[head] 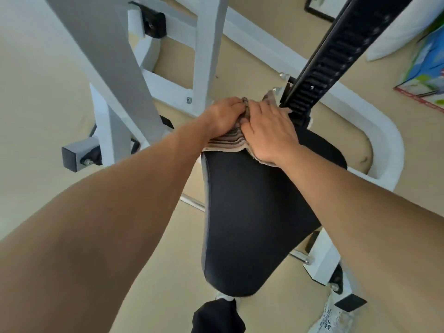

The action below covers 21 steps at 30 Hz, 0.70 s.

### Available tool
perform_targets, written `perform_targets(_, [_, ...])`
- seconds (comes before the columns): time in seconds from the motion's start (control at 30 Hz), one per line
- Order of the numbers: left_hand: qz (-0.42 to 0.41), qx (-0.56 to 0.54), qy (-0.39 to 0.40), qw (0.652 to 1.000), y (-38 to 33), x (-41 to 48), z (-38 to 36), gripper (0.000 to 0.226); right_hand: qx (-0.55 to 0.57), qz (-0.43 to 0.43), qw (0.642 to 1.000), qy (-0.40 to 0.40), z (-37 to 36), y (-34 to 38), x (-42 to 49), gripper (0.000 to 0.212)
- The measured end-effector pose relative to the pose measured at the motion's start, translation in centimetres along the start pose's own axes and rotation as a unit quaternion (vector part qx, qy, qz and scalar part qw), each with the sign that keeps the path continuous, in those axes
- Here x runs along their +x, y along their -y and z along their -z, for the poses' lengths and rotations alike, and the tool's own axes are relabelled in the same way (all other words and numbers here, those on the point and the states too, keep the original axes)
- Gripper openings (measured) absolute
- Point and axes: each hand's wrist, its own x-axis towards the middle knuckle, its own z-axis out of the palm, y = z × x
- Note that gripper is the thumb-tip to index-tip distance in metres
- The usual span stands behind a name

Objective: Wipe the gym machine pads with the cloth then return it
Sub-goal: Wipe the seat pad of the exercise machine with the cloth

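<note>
Pressed flat under both palms, the striped cloth [227, 140] is held at the far edge of the black seat pad [254, 212]; the left hand [224, 115] and right hand [269, 131] are set side by side, touching. The black notched rail [336, 58] stands just beside the right fingers (white frame [209, 44] beyond). The pad's near half lies uncovered.

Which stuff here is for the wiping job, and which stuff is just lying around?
For the job:
- cloth, striped, pressed under both hands
- black seat pad being wiped
- left hand and right hand, both flat on the cloth

Just lying about:
- colourful box on the floor, top right
- white pillow beside it
- picture frame by the top edge
</note>
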Motion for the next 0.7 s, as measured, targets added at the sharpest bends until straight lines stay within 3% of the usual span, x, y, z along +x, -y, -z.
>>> perform_targets(0.13, [0.088,-0.254,-0.036,0.963,1.4,-1.1,-0.1,0.033,-0.014,-0.005,1.0,0.013,0.2,1.0,1.8,0.041])
perform_targets(0.27, [0.075,-0.367,-0.062,0.925,3.6,-5.1,-1.4,0.046,-0.046,0.019,0.999,0.009,-0.7,3.9,-1.9,0.066])
perform_targets(0.4, [0.061,-0.423,-0.131,0.895,4.4,-11.0,-5.3,0.05,-0.055,0.064,0.995,0.059,-1.0,6.1,-7.6,0.071])
perform_targets(0.47, [0.069,-0.406,-0.152,0.898,4.1,-11.2,-5.2,0.05,-0.036,0.07,0.995,0.057,-1.0,5.8,-8.3,0.072])
perform_targets(0.6, [0.064,-0.379,-0.078,0.92,3.2,-7.2,-1.6,0.037,0.012,-0.024,0.999,0.029,-0.9,4.0,-2.1,0.067])
perform_targets(0.7, [0.069,-0.401,-0.058,0.912,2.9,-6.3,-0.7,0.029,0.004,-0.053,0.998,0.021,-0.9,3.7,0.2,0.066])
